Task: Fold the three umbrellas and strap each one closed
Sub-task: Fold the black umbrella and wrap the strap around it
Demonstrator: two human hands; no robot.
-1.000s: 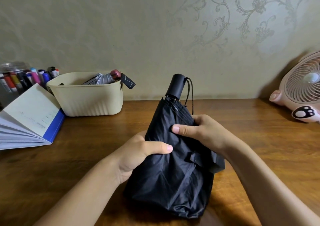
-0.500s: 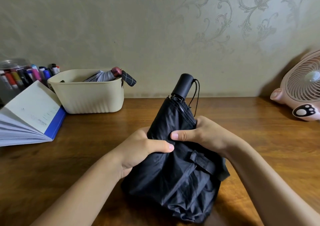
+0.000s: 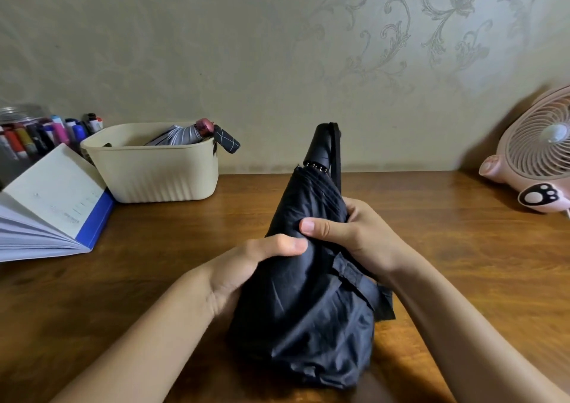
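A black folding umbrella [image 3: 308, 310] stands tilted on the wooden table [image 3: 462, 248], handle [image 3: 322, 145] pointing up and away, its loose canopy bunched at the bottom. My left hand [image 3: 246, 267] grips the fabric on the left side at mid-height. My right hand [image 3: 357, 236] grips it from the right, thumb across the front. The umbrella's black strap [image 3: 354, 276] hangs loose just below my right hand. A grey striped umbrella [image 3: 182, 134] and a dark checked umbrella [image 3: 226, 140] lie in the cream basket [image 3: 154, 174] at the back left.
An open book with a blue cover [image 3: 55, 205] lies at the left. Behind it stands a jar of markers [image 3: 37, 134]. A pink desk fan [image 3: 536, 156] sits at the right edge against the wall.
Both hands have turned the black umbrella slightly, so its handle leans more upright and the wrist cord now lies along its right side. The grips stay the same.
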